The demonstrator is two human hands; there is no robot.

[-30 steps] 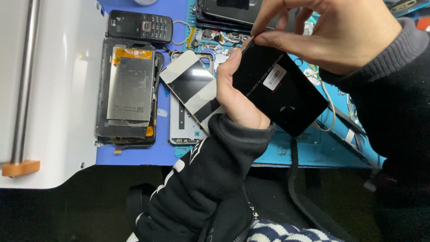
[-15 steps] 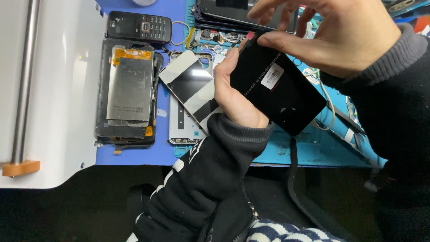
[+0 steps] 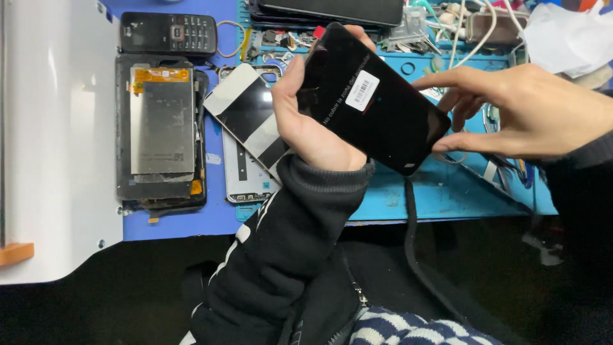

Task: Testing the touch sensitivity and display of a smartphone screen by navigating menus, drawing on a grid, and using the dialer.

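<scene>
1. We hold a black phone screen panel [image 3: 373,105] up over the bench in our left hand [image 3: 306,121]. Its fingers are curled round the panel's left edge, with the thumb lying along the near side, so this hand is gripping the panel.
2. The panel sits tilted, its upper end toward the far side of the bench and its lower corner pointing toward our right. A small white sticker [image 3: 362,91] with a barcode sits on its dark face.
3. Our right hand [image 3: 523,112] comes in from the right with its fingers spread. The thumb tip touches the panel's lower right edge and the forefinger reaches toward the upper right edge, not clamped on it. This hand is open, holding nothing.
4. Below the panel lies a blue work mat [image 3: 440,191] with small parts and white cables [image 3: 456,25] scattered on its far side.
5. Just beside our left hand, on the mat, rests a phone with a dark screen and white frame [image 3: 246,112], lying partly over a white back cover [image 3: 242,172].
6. Further left lies an opened device showing a grey metal plate with orange tape [image 3: 161,121]. Beyond it lies a small black keypad phone [image 3: 169,32].
7. A white machine housing [image 3: 57,128] fills the left side, with an orange piece [image 3: 16,253] at its near corner.
8. Both our sleeves are dark, and the left one [image 3: 287,255] crosses the bench's near edge.
</scene>
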